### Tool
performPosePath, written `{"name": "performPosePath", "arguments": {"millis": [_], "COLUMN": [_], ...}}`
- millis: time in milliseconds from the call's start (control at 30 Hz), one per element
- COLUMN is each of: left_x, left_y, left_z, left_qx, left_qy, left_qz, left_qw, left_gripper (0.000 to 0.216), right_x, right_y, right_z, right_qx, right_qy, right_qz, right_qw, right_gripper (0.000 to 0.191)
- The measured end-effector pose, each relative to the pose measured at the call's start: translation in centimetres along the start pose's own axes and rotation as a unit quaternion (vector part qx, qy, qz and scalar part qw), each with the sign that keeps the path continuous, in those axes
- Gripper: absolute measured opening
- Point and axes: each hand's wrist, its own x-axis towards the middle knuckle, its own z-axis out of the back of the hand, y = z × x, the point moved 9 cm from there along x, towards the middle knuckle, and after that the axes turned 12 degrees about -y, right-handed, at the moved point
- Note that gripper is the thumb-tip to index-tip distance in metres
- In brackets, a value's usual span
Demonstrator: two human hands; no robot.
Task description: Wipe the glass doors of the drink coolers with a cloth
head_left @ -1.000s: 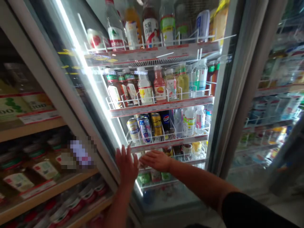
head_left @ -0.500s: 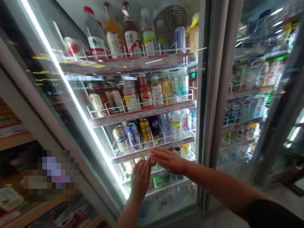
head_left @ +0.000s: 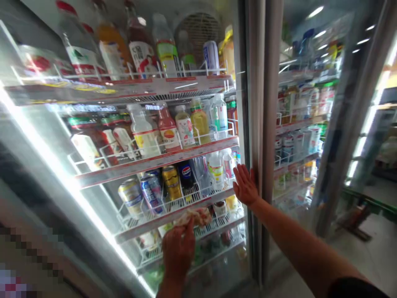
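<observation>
Glass-fronted fridge point(head_left: 223, 265), lit by a bright strip point(head_left: 70, 186) down the left. Along the right edge, a tall metal frame point(head_left: 269, 103). Behind the glass, wire-fronted shelves point(head_left: 155, 162), with bottles point(head_left: 169, 132) upright on the upper ones. Right hand point(head_left: 245, 186) bare of any load, fingers stretched out, palm toward the left edge of the frame — apparently braced there, pressure impossible to tell. Left hand point(head_left: 179, 246) pinching a crumpled, pale cloth point(head_left: 200, 216) between the fingertips. Place of the cloth: before the glass, over the shelf edge below the cans point(head_left: 171, 182), contact with the pane uncertain. Likely light, limp and soft, hardly fragile unless paper — too blurred to tell. Best gripped by a bunched fold near the middle, loose part flat under the fingers.
</observation>
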Motion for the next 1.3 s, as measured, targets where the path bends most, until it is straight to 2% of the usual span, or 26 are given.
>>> {"name": "performPosePath", "arguments": {"millis": [100,300,400,533,700,767,1000,1067,1200,1300], "left_x": [0.8,5.1,5.5,6.3,11.7,12.9,10.3,11.0,13.5,12.4], "left_y": [-0.8,-1.5,-2.4,-3.3,-2.0,-1.8,-4.3,-2.9,2.7,4.4], "left_z": [-0.3,-1.0,-2.0,-3.5,-4.0,-4.3,-5.0,-4.5,-2.6,-2.4], "left_qx": [0.011,-0.047,-0.078,-0.088,-0.074,-0.071,-0.083,-0.075,-0.049,-0.044], "left_qy": [-0.035,-0.086,-0.073,-0.027,-0.031,-0.036,-0.022,-0.026,-0.076,-0.086], "left_qz": [0.03,0.086,0.12,0.142,0.138,0.139,0.067,0.068,0.157,0.19], "left_qw": [0.999,0.991,0.987,0.986,0.987,0.987,0.994,0.995,0.984,0.977], "left_gripper": [0.051,0.072,0.08,0.084,0.08,0.081,0.077,0.077,0.076,0.076], "right_x": [0.0,0.1,-0.1,-0.1,0.1,0.2,0.3,0.4,0.3,0.3], "right_y": [0.5,0.2,0.2,0.3,0.3,0.2,0.4,0.4,0.3,0.4], "right_z": [0.1,0.1,0.0,0.0,0.2,0.2,0.3,0.3,0.4,0.5], "right_qx": [-0.007,-0.005,-0.008,-0.009,-0.008,-0.009,-0.021,-0.023,-0.024,-0.024], "right_qy": [-0.009,-0.006,-0.009,-0.011,-0.01,-0.01,-0.012,-0.014,-0.018,-0.019], "right_qz": [0.009,-0.003,0.002,0.01,0.005,0.003,0.015,0.017,0.011,0.013], "right_qw": [1.0,1.0,1.0,1.0,1.0,1.0,1.0,0.999,0.999,0.999], "right_gripper": [0.067,0.068,0.068,0.068,0.068,0.068,0.068,0.068,0.068,0.069]}}
